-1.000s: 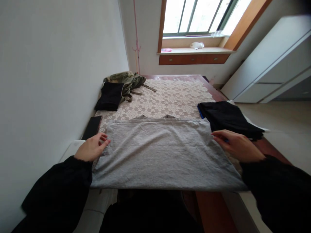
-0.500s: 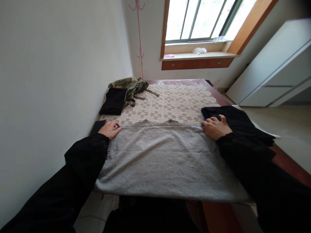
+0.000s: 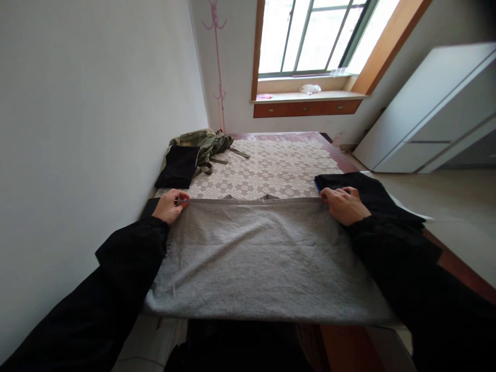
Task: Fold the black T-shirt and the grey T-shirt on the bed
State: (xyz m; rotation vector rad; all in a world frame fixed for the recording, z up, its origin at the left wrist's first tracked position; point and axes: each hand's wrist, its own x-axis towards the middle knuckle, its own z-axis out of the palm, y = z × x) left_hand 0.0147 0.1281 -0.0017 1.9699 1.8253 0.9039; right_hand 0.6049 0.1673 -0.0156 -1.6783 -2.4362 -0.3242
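A grey cloth garment [image 3: 263, 258] lies spread over the near part of the table, its lower side hanging at the front edge. At its far left corner, my left hand [image 3: 170, 205] pinches the hem between thumb and fingers. My right hand [image 3: 344, 204] grips the far right corner with curled fingers. The hem runs straight between both hands, with small darker folds of cloth poking out behind it. What kind of garment it is I cannot tell. Close beyond my right hand lies a folded black cloth [image 3: 372, 194].
A lace tablecloth [image 3: 271, 165] covers the table's far part. On its left sit an olive-green backpack [image 3: 209, 142] and another folded black cloth [image 3: 178, 166] against the white wall. A pink coat stand [image 3: 219, 62] rises behind, left of the window [image 3: 306, 36]. A white cabinet [image 3: 430, 108] stands right.
Both hands have closed on the far corners of the grey garment, where the fingers were resting before. The hem looks straighter and slightly raised. The camera view has shifted a little.
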